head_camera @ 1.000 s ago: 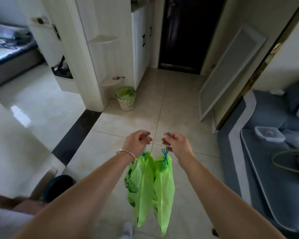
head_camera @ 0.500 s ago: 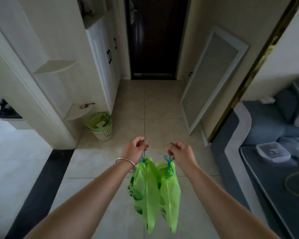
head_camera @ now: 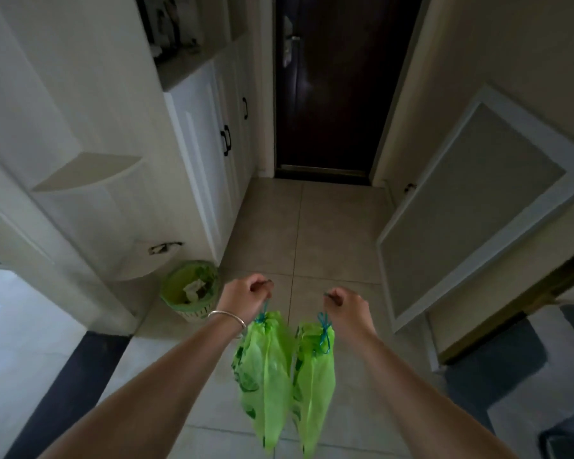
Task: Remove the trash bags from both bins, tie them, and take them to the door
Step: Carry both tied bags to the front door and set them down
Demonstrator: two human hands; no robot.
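Note:
Two tied green trash bags hang side by side in front of me above the tiled floor. My left hand (head_camera: 246, 298) pinches the blue drawstring of the left bag (head_camera: 265, 376). My right hand (head_camera: 345, 308) pinches the blue drawstring of the right bag (head_camera: 314, 385). The dark brown door (head_camera: 332, 94) stands shut at the end of the hallway, straight ahead. A small bin (head_camera: 190, 291) with a green liner and some paper inside sits on the floor to my left, by the cabinet.
White cabinets (head_camera: 209, 144) with black handles line the left wall, with curved corner shelves (head_camera: 90, 172) nearer me. A large white-framed panel (head_camera: 478, 207) leans on the right wall. A dark floor strip (head_camera: 70, 392) lies at lower left, grey furniture (head_camera: 497, 369) at lower right.
I have walked further into the hallway; the door, the cabinets and the bin are closer. Both hands keep their grip on the bags, which now hang a little further apart.

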